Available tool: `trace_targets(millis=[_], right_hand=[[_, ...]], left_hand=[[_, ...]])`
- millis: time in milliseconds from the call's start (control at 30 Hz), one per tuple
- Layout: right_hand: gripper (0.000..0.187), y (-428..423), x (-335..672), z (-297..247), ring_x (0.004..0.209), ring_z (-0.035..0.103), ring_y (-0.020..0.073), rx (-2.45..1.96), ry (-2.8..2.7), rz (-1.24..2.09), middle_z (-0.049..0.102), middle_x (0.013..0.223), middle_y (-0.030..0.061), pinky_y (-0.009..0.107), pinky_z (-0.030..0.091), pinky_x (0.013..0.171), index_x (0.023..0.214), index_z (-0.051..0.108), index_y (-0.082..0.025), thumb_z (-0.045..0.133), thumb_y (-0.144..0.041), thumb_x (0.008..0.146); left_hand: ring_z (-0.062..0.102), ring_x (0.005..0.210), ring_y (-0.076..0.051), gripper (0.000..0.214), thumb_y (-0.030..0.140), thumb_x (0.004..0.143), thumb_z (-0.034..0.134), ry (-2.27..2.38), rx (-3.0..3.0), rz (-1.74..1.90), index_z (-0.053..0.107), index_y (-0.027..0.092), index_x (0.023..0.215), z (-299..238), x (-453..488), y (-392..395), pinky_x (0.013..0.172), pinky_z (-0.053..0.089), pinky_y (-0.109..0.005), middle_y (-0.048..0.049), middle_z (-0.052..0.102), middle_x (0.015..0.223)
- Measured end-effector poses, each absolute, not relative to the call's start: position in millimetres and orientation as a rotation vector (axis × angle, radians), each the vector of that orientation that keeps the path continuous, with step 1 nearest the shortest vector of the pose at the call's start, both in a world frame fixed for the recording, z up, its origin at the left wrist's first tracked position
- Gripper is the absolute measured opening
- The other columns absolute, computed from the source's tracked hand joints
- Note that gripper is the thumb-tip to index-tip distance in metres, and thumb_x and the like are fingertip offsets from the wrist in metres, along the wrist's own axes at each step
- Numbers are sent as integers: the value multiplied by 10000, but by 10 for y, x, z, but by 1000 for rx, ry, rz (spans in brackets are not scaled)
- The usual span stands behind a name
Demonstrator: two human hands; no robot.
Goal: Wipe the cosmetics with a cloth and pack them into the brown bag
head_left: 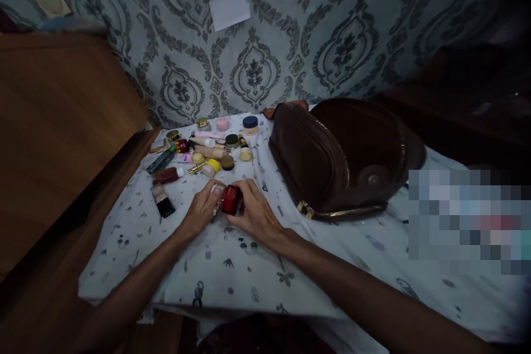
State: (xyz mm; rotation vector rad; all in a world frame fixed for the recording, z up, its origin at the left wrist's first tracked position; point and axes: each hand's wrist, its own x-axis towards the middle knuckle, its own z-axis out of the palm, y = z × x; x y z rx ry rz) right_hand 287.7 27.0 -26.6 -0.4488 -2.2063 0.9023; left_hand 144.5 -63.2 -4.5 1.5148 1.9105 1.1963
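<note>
A small red cosmetic container (230, 199) with pale lettering and a clear part at its left end is between my two hands, low over the cloth. The fingers of my left hand (202, 207) close on its clear end. My right hand (258, 211) grips the red part from the right, thumb below and fingers above. Just beyond them lie a yellow-capped jar (211, 168) and a small olive-lidded jar (227, 163). Left of my left hand is a flat bottle with a black cap (162, 201). A dark red bottle (167, 175) with a white cap lies behind it.
A large brown bag (332, 160) with gold zips stands at right. Several tubes and jars crowd the back left, including a blue-lidded jar (250, 125) and a pink jar (223, 124). Wooden furniture (58, 138) borders the left. The patterned wall (282, 38) rises behind.
</note>
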Motion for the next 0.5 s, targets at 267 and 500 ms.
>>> trace_targets(millis=[267, 500], right_hand=[[554, 258, 2899, -269, 1098, 543, 289, -373, -2301, 674, 457, 1168, 114, 455, 543, 902, 1179, 462, -210, 684, -47, 698], [527, 247, 2920, -257, 1122, 540, 300, -358, -2307, 565, 467, 1196, 120, 472, 527, 933, 1183, 486, -226, 671, -59, 719]], left_hand=[[490, 557, -149, 580, 691, 919, 301, 1862, 1328, 1290, 579, 182, 903, -128, 1460, -611, 508, 417, -269, 5, 542, 636], [475, 532, -145, 646, 722, 910, 258, 1811, 1264, 1296, 586, 169, 848, -91, 1509, -597, 496, 418, -274, 10, 522, 589]])
